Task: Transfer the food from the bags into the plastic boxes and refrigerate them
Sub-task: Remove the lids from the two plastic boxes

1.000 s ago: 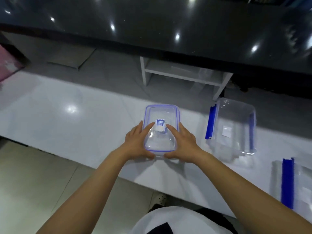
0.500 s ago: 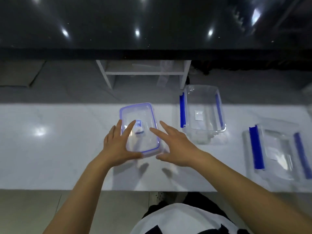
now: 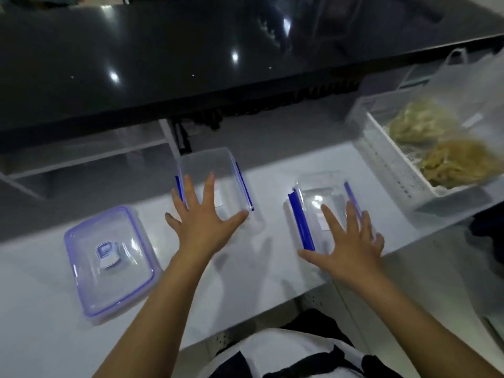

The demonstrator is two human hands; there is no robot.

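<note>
Two clear plastic boxes with blue side clips stand lidless on the white counter. My left hand [image 3: 203, 218] hovers with fingers spread over the near edge of the middle box [image 3: 215, 170]. My right hand [image 3: 347, 242] is spread the same way over the right box [image 3: 317, 200], and I cannot tell whether either hand touches. A stack of blue-rimmed lids [image 3: 109, 257] lies to the left with nobody holding it. Bags of yellowish food [image 3: 447, 156] sit in a white basket [image 3: 390, 167] at the far right.
A glossy black counter [image 3: 191, 55] runs across the back, with a white shelf frame [image 3: 90, 156] below it. The white counter's front edge [image 3: 245, 323] runs close to my body. A thin plastic bag [image 3: 469, 77] rises behind the basket.
Both hands left the lid stack and moved right, spreading over the two lidless boxes. The view swung right, bringing the basket of food bags into sight.
</note>
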